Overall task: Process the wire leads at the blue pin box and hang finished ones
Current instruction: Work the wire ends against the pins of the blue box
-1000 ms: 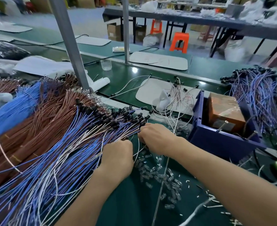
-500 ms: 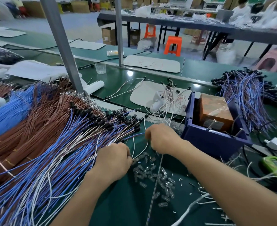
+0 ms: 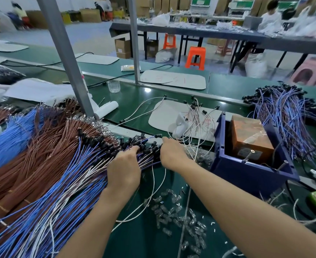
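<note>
Half a second back the left hand (image 3: 123,170) sat low, close to the clear housings (image 3: 179,216) scattered on the desk (image 3: 135,239), and the right hand (image 3: 172,155) was bunched nearer the blue pin box (image 3: 246,175). Both have since gone up to the black caps (image 3: 105,144) at the tip of the blue-and-white leads (image 3: 69,192). The left hand lies over the fanned bundle, fingers stretched forward among the caps. The right hand meets the same tip from the other side, fingers curled in. The fingertips of both are buried in the caps, so I cannot tell whether either pinches a lead. A loose white lead (image 3: 154,183) trails down from below the right hand. This looks like picking out the next lead, so the step at the box has not yet begun.

The pin box stands just right of the right hand and apart from it. It holds a brown taped block (image 3: 250,136), and thin metal pins (image 3: 247,157) rise by its near wall. No lead lies in it. Beyond it a second capped bundle (image 3: 283,116) lies on the desk, probably processed work, not hung
</note>
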A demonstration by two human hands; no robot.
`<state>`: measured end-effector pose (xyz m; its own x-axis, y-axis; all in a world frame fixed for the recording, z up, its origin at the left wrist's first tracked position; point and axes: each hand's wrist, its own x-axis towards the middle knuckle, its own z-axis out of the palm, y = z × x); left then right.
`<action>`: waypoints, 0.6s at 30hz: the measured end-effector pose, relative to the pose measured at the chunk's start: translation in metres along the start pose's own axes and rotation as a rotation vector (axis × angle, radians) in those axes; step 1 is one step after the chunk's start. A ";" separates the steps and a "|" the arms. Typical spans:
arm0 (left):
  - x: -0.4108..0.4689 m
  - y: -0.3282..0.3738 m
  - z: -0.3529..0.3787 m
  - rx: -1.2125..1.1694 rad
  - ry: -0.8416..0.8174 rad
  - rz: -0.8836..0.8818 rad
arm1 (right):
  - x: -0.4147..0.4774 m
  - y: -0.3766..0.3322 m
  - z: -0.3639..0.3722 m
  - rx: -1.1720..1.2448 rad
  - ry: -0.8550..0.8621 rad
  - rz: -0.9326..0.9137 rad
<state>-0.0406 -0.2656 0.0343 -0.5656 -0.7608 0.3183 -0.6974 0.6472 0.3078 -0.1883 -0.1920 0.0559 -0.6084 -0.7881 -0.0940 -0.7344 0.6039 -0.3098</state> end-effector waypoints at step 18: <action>0.003 -0.013 0.014 -0.268 -0.007 0.136 | -0.008 -0.003 -0.008 -0.274 -0.039 0.015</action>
<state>-0.0391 -0.2771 0.0191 -0.6491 -0.6663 0.3671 -0.4746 0.7318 0.4891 -0.1833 -0.1865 0.0648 -0.6117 -0.7795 -0.1352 -0.7826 0.6212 -0.0407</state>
